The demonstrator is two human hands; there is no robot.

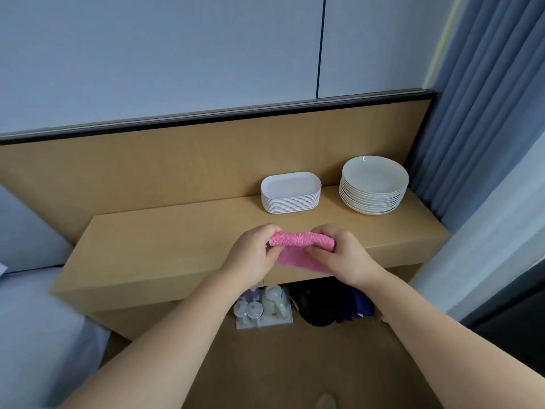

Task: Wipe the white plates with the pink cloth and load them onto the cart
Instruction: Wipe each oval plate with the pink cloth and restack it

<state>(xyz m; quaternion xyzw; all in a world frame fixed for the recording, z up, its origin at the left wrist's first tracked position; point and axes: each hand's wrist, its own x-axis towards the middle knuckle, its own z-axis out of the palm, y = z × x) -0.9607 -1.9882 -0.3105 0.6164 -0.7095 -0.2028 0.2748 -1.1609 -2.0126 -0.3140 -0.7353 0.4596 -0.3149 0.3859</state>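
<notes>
Both hands were held over the near edge of the wooden counter (162,246). My left hand (253,252) and right hand (345,255) each pinched one end of the pink cloth (300,246), its top rolled and the rest hanging. Farther back on the counter stood the oblong white plates (290,191). The round white plates (373,184) were stacked to their right, near the curtain (486,113).
</notes>
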